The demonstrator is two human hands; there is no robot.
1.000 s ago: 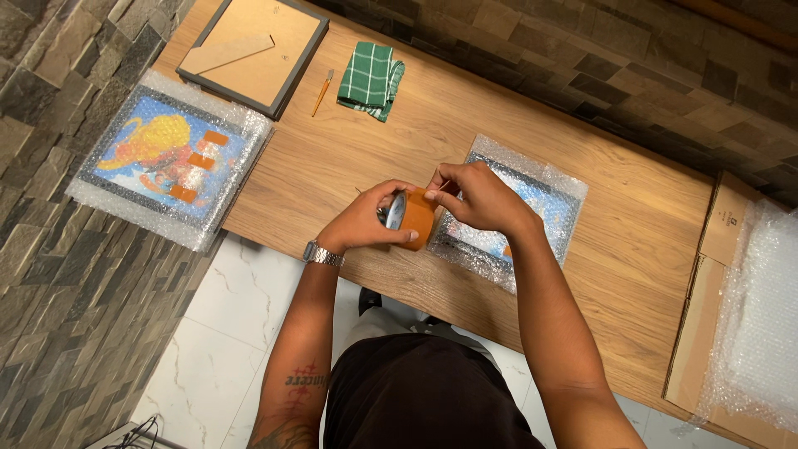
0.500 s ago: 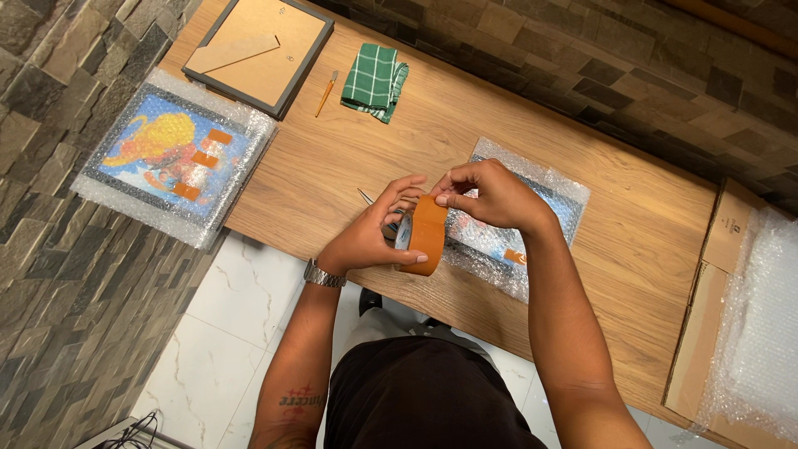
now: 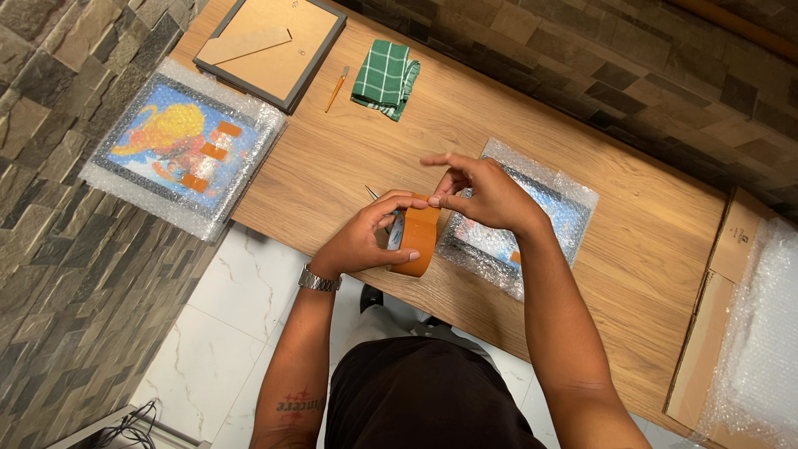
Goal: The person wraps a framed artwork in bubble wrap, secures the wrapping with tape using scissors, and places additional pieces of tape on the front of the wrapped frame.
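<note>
My left hand (image 3: pixel 366 235) grips an orange-brown roll of packing tape (image 3: pixel 416 241), held on edge above the front of the wooden table (image 3: pixel 349 166). My right hand (image 3: pixel 478 193) pinches the tape's loose end at the top of the roll, thumb and forefinger together, the other fingers spread. Just right of the roll lies a picture wrapped in bubble wrap (image 3: pixel 540 208), partly hidden under my right hand and forearm. A thin metal tip (image 3: pixel 371 192) shows on the table just behind my left hand.
A second bubble-wrapped picture with orange tape strips (image 3: pixel 179 150) overhangs the table's left end. A frame lying back-up (image 3: pixel 270 50), a small brush (image 3: pixel 337 88) and a green checked cloth (image 3: pixel 384 77) lie at the far left. Cardboard (image 3: pixel 719 299) and bubble wrap (image 3: pixel 769 333) sit at the right.
The tape roll has turned on edge in my left hand. My right hand lifted from the wrapped picture to the top of the roll and now pinches the tape end.
</note>
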